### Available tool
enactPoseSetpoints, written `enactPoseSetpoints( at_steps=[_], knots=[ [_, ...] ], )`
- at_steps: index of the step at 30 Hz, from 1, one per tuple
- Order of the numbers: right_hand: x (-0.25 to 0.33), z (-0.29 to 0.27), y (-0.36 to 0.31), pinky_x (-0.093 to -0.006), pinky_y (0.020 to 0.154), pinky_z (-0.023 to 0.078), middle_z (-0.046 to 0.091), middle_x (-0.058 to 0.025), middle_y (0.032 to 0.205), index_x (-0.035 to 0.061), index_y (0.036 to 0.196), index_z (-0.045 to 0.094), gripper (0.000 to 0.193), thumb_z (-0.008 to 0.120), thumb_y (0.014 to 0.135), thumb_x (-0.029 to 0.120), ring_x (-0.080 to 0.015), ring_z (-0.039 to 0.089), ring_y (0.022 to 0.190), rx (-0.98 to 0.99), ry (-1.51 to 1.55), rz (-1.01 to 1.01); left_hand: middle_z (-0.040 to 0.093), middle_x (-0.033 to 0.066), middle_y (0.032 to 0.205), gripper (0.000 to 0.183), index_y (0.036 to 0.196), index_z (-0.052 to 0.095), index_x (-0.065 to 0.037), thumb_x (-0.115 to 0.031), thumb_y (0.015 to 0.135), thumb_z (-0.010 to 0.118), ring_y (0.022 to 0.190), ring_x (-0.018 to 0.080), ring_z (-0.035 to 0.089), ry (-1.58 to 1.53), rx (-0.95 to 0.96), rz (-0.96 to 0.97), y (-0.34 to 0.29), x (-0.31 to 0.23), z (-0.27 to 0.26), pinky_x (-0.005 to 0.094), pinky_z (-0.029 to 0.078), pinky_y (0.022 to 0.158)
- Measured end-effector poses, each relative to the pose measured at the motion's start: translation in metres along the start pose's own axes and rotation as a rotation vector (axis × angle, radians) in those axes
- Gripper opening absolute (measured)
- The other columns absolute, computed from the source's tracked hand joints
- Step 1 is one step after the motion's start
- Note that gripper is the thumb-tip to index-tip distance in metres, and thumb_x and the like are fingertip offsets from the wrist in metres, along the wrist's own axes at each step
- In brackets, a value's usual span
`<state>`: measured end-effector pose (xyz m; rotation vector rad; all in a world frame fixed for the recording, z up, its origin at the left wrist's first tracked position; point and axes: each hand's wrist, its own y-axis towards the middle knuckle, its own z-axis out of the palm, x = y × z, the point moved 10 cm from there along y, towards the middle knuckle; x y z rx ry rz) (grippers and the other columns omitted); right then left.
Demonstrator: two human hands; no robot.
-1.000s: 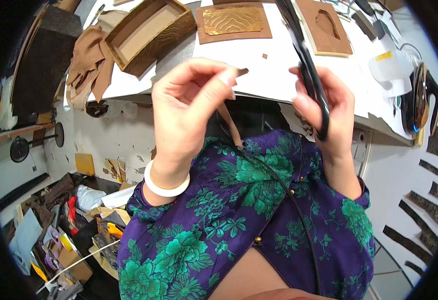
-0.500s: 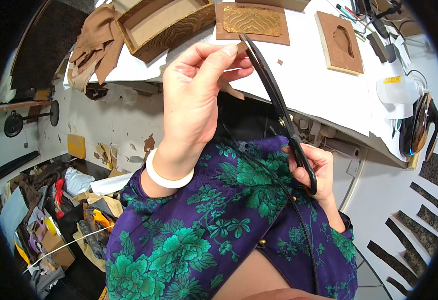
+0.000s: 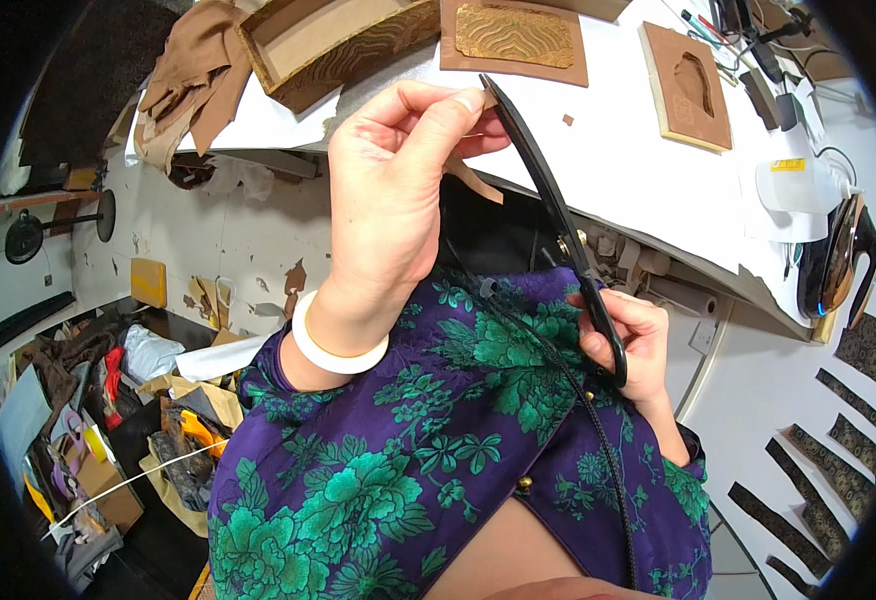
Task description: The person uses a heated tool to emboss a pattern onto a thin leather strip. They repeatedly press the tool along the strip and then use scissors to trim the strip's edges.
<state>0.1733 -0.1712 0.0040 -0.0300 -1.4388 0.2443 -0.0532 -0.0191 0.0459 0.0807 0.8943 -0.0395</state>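
Note:
My left hand (image 3: 390, 185), with a white bangle at the wrist, pinches a thin brown strip (image 3: 478, 185) between thumb and fingers. Part of the strip hangs out below the fingers; its upper end meets the tips of large black-handled scissors (image 3: 538, 165). My right hand (image 3: 630, 335) has its fingers through the handles, low in front of my chest. The scissor blades look closed together, reaching up and left to the left fingertips. A small brown scrap (image 3: 568, 120) lies on the white table to the right of the blades.
On the white table (image 3: 658, 200) are a gold-patterned open box (image 3: 343, 60), a brown board with a gold patterned panel (image 3: 513, 40), crumpled brown cloth (image 3: 196, 75) and a brown block with a hollow (image 3: 688, 85). A white container (image 3: 798, 185) stands right. Clutter fills the lower left.
The scissor blades have come together at the strip's upper end. The strip's lower end sticks out further below my left hand. The view has shifted slightly.

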Motion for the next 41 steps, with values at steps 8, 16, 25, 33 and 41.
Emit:
enactPoseSetpoints(
  at_steps=[8, 16, 25, 33, 41],
  knots=[
    [-0.003, -0.001, -0.003, -0.0209, 0.069, 0.050, 0.075, -0.0042, 0.099, -0.0107, 0.129, 0.078, 0.043, 0.091, 0.090, 0.000, -0.0057, 0.066, 0.079, -0.027, -0.012, 0.002, 0.081, 0.0144, 0.104, 0.009, 0.106, 0.075, 0.003, -0.006, 0.106, 0.074, 0.093, 0.0212, 0.080, 0.013, -0.001, 0.020, -0.002, -0.003, 0.000, 0.0383, 0.068, 0.092],
    [-0.004, -0.002, -0.005, -0.0207, 0.072, 0.052, 0.076, -0.0062, 0.102, -0.0104, 0.130, 0.078, 0.045, 0.092, 0.089, -0.001, -0.0068, 0.067, 0.083, -0.021, -0.045, -0.002, 0.081, 0.0193, 0.112, 0.016, 0.110, 0.075, 0.003, -0.012, 0.109, 0.069, 0.101, 0.0260, 0.079, 0.148, 0.013, 0.003, -0.005, -0.004, -0.002, 0.0454, 0.063, 0.099],
    [0.074, -0.044, -0.007, -0.0362, 0.067, 0.060, 0.074, -0.0136, 0.093, -0.0059, 0.121, 0.076, 0.053, 0.092, 0.072, 0.009, -0.0266, 0.074, 0.075, -0.363, -1.250, -0.567, 0.079, 0.0107, 0.104, 0.011, 0.109, 0.076, 0.001, -0.010, 0.106, 0.075, 0.083, 0.0119, 0.068, 0.140, -0.116, 0.026, -0.010, -0.008, -0.032, 0.0283, 0.057, 0.077],
    [0.079, -0.103, -0.008, -0.0319, 0.064, 0.056, 0.071, -0.0116, 0.093, -0.0019, 0.123, 0.076, 0.051, 0.094, 0.076, 0.010, -0.0201, 0.069, 0.074, -0.542, -1.276, -0.423, 0.081, 0.0174, 0.116, 0.017, 0.111, 0.061, -0.004, -0.019, 0.118, 0.059, 0.086, 0.0127, 0.069, 0.387, 0.056, -0.020, -0.001, 0.017, -0.015, 0.0294, 0.058, 0.081],
    [0.075, -0.128, 0.003, -0.0282, 0.062, 0.054, 0.073, -0.0075, 0.095, -0.0008, 0.121, 0.077, 0.048, 0.094, 0.078, 0.012, -0.0131, 0.067, 0.073, -0.631, -1.264, -0.311, 0.068, 0.0337, 0.115, 0.035, 0.143, 0.055, -0.001, -0.019, 0.113, 0.058, 0.118, 0.0517, 0.068, 1.314, 0.534, 0.045, 0.018, 0.127, 0.051, 0.0505, 0.053, 0.107]
  ],
)
